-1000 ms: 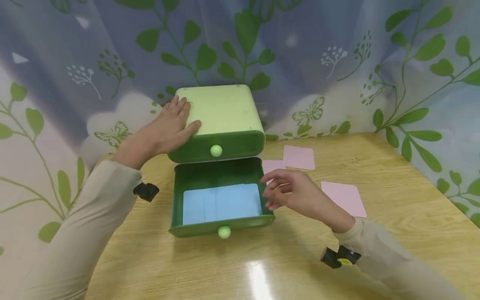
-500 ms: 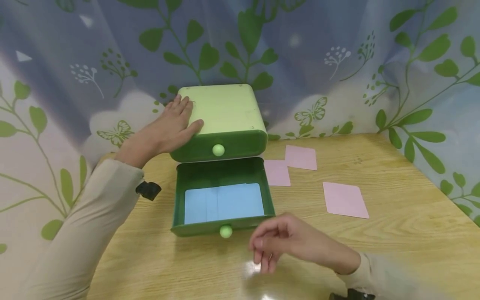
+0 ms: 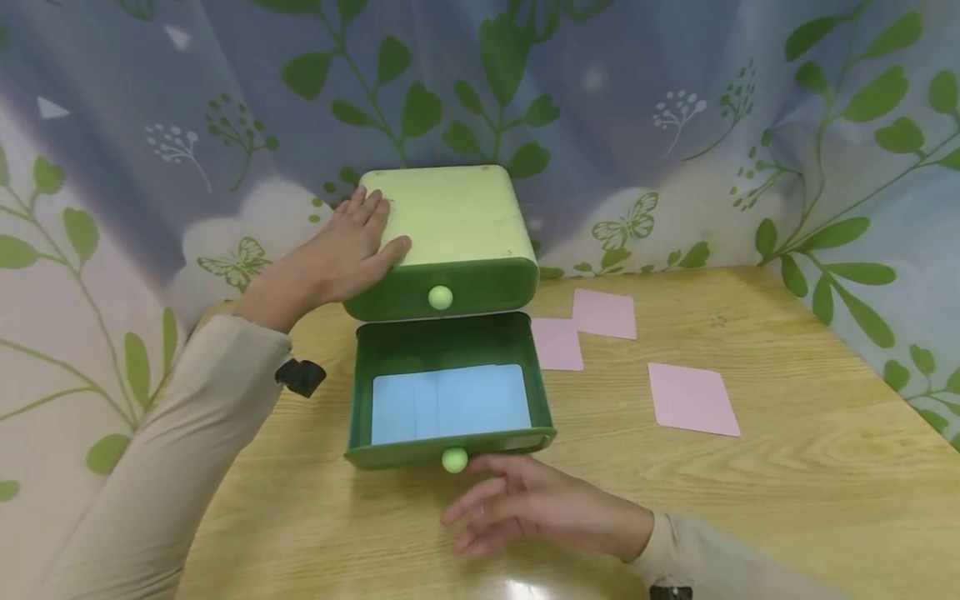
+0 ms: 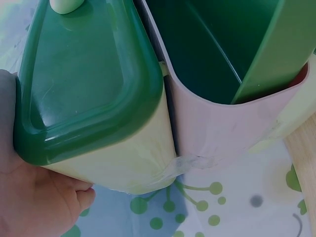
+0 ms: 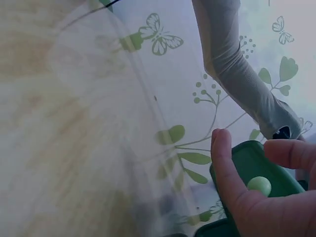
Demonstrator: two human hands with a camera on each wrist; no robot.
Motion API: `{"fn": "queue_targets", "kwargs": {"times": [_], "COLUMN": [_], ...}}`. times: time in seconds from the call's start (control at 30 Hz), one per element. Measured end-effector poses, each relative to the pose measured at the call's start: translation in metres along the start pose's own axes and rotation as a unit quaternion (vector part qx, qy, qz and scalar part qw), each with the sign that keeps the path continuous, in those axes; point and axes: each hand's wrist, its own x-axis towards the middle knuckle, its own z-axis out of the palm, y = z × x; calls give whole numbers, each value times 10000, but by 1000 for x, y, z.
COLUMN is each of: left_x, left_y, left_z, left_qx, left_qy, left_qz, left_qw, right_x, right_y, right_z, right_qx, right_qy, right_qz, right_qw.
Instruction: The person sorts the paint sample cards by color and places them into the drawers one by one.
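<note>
A small drawer cabinet with a pale green top (image 3: 450, 212) stands at the back of the table. Its upper drawer (image 3: 382, 298) is closed; the dark green lower drawer (image 3: 360, 392) is pulled out and holds light blue square cards (image 3: 472, 400) lying flat. My left hand (image 3: 341, 254) rests on the left of the cabinet's top, fingers extended; in the left wrist view it lies along the cabinet's side. Just below the lower drawer's round green knob (image 3: 454, 460), my right hand (image 3: 547, 507) hovers with loosely bent fingers, holding nothing, its index fingertip close beside the knob.
Two pink square cards (image 3: 604, 314) lie right of the cabinet, corners near each other, and another pink card (image 3: 693, 399) lies farther right on the wooden table (image 3: 787, 483). A leaf-patterned curtain (image 3: 600, 108) hangs close behind the cabinet.
My right hand has moved from the drawer's right side down and left to the front by the lower knob. My left hand stays on the cabinet; the view has shifted slightly.
</note>
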Motion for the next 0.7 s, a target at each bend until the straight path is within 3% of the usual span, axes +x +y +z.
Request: {"fn": "queue_targets", "kwargs": {"times": [0.37, 0.7], "left_x": [2, 1], "left_y": [0, 1], "left_z": [-1, -1], "left_qx": [16, 42], "left_qy": [-22, -77], "left_qz": [-24, -63], "left_qw": [10000, 9999], "right_x": [5, 33], "right_y": [-19, -38], "right_z": [3, -15], "right_qx": [-593, -1100], "right_qy": [-71, 563], "right_qz": [-160, -358], "right_qw": [9981, 9917]}}
